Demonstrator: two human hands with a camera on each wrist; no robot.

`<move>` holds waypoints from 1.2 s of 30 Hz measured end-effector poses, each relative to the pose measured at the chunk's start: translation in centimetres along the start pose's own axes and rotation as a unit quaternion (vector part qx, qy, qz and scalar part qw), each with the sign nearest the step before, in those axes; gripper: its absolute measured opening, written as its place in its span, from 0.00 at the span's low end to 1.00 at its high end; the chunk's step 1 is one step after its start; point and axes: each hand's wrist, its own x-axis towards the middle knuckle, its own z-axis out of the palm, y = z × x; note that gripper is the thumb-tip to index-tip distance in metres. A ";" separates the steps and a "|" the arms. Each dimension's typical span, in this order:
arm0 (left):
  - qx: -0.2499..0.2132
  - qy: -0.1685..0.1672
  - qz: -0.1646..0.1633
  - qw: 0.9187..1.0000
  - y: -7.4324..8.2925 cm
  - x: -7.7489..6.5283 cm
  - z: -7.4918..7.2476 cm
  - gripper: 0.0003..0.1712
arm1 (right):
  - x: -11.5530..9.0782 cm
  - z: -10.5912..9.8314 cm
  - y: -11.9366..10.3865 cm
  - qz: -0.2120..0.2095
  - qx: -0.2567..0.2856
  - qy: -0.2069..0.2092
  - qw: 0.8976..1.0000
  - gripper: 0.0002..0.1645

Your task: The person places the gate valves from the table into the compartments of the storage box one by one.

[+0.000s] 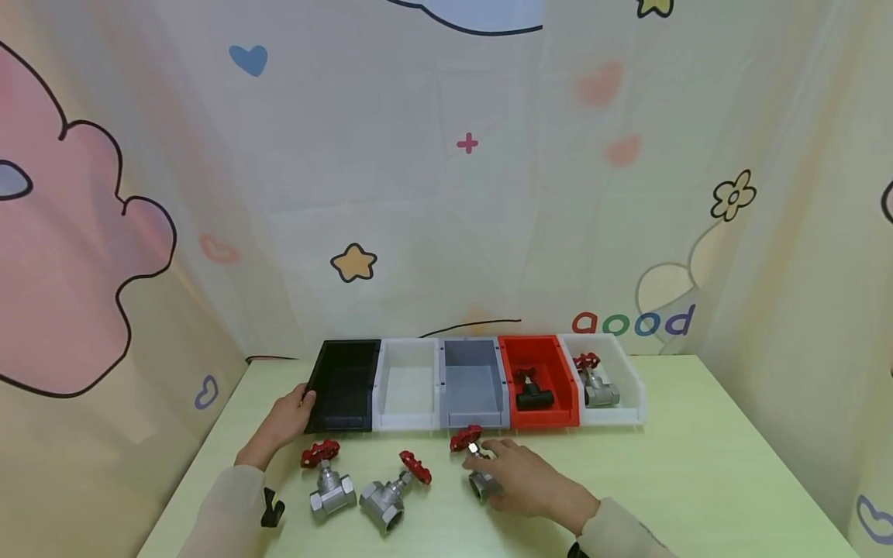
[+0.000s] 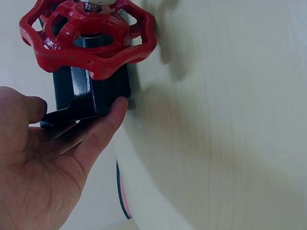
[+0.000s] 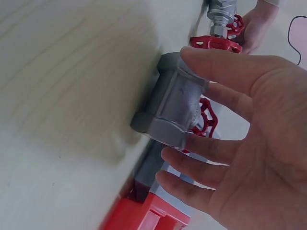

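Note:
At the left end of the bin row, my left hand (image 1: 291, 416) grips the side of the black bin (image 1: 343, 387); the left wrist view shows thumb and fingers about its edge. My right hand (image 1: 526, 479) holds a grey metal gate valve (image 3: 168, 103) with a red handwheel (image 1: 466, 438), thumb at one end of the body and fingers at the other. The valve is low over the table, partly hidden by the hand in the head view. Two similar gate valves, one at left (image 1: 332, 494) and one nearer the middle (image 1: 384, 504), lie between my hands.
Right of the black bin stand a white bin (image 1: 408, 421), a grey bin (image 1: 474, 418), a red bin (image 1: 544, 418) with a dark valve (image 1: 534, 397), and another white bin (image 1: 631, 416) with a red-wheeled valve (image 1: 600, 391). A printed curtain (image 1: 418, 194) hangs behind the table.

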 end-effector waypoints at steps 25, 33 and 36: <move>-0.005 0.002 0.002 1.000 -0.4 0.2 0.2 0.32 | 0.9 1.8 0.9 -0.039 0.001 0.035 0.999 0.28; -0.009 0.002 0.003 1.000 -0.7 0.2 0.3 0.31 | 1.1 1.9 1.1 -0.046 0.013 0.038 0.998 0.29; -0.011 0.003 0.005 1.000 -0.7 0.2 0.3 0.31 | 1.1 1.9 1.1 -0.043 0.015 0.036 0.998 0.30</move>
